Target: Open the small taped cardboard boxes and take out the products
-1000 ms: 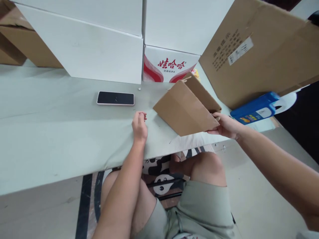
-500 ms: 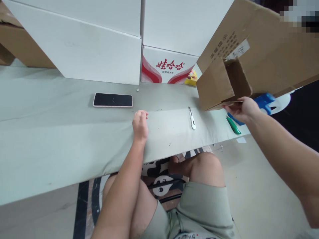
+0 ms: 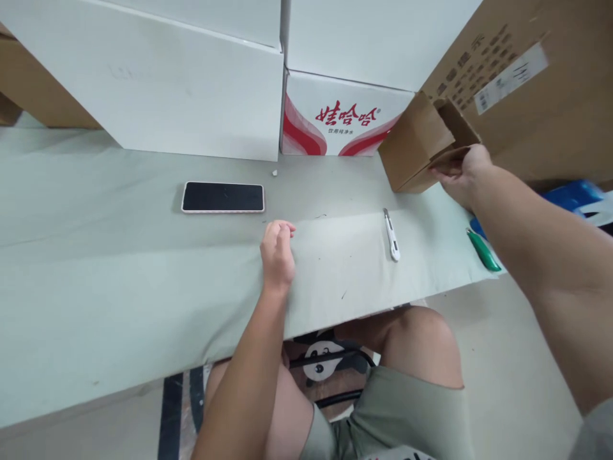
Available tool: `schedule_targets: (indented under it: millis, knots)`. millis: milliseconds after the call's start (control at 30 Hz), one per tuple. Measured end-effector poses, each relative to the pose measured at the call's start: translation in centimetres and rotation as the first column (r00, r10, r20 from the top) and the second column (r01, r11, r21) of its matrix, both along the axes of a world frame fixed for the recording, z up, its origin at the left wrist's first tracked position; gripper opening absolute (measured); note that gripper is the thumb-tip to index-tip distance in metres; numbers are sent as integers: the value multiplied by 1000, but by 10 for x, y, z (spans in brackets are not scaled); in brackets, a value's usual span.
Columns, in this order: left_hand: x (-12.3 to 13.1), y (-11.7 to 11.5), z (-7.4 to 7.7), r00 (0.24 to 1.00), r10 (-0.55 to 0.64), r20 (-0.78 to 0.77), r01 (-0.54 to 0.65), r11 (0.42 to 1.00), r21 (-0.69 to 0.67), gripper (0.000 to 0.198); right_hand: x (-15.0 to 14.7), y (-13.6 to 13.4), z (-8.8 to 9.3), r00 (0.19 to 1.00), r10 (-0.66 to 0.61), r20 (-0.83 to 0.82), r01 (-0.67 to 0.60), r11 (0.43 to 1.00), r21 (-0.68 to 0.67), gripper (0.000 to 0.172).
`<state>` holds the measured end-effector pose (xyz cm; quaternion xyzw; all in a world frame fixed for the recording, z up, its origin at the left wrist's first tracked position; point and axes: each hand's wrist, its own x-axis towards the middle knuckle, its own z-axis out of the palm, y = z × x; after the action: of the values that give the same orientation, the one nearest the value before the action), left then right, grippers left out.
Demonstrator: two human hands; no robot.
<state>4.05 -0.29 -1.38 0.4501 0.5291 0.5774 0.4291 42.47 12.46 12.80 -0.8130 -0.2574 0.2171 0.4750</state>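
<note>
At the right, my right hand grips the near edge of a small open cardboard box, its fingers partly hidden behind the cardboard. The box leans at the back of the table, in front of a large cardboard carton. My left hand rests on the tabletop with its fingers curled in; whether anything is inside them cannot be seen. A phone with a dark screen lies just beyond it, to the left. Between my hands lies a white utility knife.
White boxes stand along the back, one printed with red lettering. A green-handled tool lies near the table's right front edge, by a blue object. More cardboard stands at the far left of the pale-covered table.
My right hand has pushed the small box farther back against the white boxes, and it now hides the yellow packet. My left hand keeps its curled pose. The view has shifted slightly.
</note>
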Motion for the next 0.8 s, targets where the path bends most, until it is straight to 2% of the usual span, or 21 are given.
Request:
schedule_targets:
  millis: [100,200,267,367,467,567,633,700,800]
  knots:
    - [-3,0,1,1000,-12,-18,12,1000,3,32,-4,20,-6,993,-7,-118,8,1000,12,46]
    - [-4,3,0,1000,-15,-25,15,1000,9,31,-15,29,-9,951,201,-234,-210,978,-14,62]
    - [-4,6,-1,1000,-5,-14,5,1000,10,31,-31,29,-8,895,337,-291,-374,924,-77,65]
    - [-4,7,0,999,11,37,-12,1000,23,33,-70,25,-6,869,414,-270,-476,848,-232,64]
    - [-8,3,5,991,32,132,-36,999,26,32,-125,18,-6,846,498,-192,-533,788,-307,52]
    - [-24,-2,13,971,117,208,-128,991,36,32,-192,13,-11,757,643,-117,-643,702,-305,30]
    - [-41,-6,18,948,201,248,-219,975,46,35,-242,11,-15,659,750,-56,-731,622,-283,17]
    - [-62,-9,19,910,295,291,-319,947,38,38,-297,11,-20,549,835,9,-808,534,-248,19]
    - [-93,-12,15,837,426,342,-448,894,-16,39,-383,20,-28,292,925,243,-909,347,-231,25]
